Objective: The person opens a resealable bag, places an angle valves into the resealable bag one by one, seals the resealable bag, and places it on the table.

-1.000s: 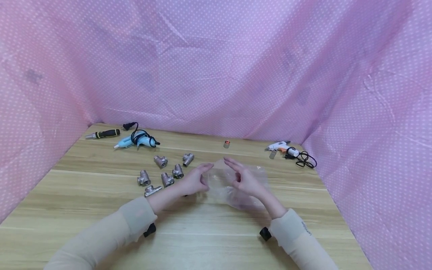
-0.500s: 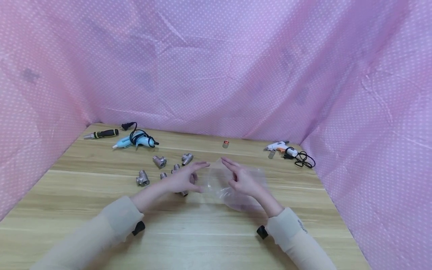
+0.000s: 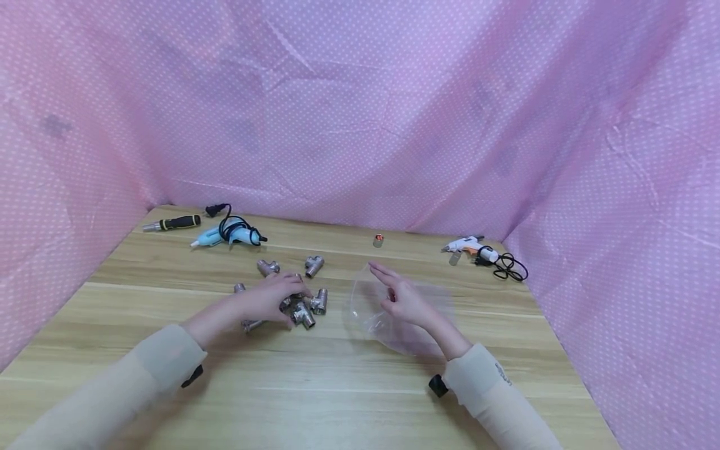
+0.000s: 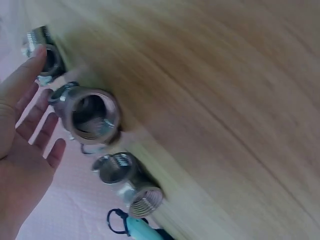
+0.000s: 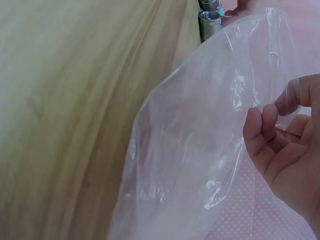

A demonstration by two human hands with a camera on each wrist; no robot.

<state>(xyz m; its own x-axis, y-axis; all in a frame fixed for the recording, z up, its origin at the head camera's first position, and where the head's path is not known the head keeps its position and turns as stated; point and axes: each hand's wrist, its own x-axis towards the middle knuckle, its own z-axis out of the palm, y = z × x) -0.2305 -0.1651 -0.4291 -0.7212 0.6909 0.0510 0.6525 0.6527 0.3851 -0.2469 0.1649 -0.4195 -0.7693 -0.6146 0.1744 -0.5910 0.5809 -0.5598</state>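
My right hand (image 3: 407,303) pinches the clear plastic bag (image 5: 185,130) near its edge; the film hangs from the fingers and its mouth bows out to the left. Curled fingertips (image 5: 255,120) show against the plastic in the right wrist view. My left hand (image 3: 267,298) is over the group of metal pipe tees, fingers loosely spread and bent. One tee (image 4: 92,117) lies right beside its fingers in the left wrist view, another (image 4: 47,57) by the index fingertip. Two more tees (image 3: 304,314) (image 3: 319,301) sit just right of the hand, which partly hides others.
Behind the hand lie two tees (image 3: 314,266) (image 3: 268,267). Farther back are a blue glue gun (image 3: 230,233), a black-and-yellow screwdriver handle (image 3: 177,223), a small metal cylinder with a red top (image 3: 379,240) and a white glue gun (image 3: 469,245). A pink dotted curtain (image 3: 360,125) encloses the wooden table (image 3: 315,400).
My left hand has moved left from the bag's left edge to over the tees, uncovering those to its right. The right hand stays nearly in place with the bag.
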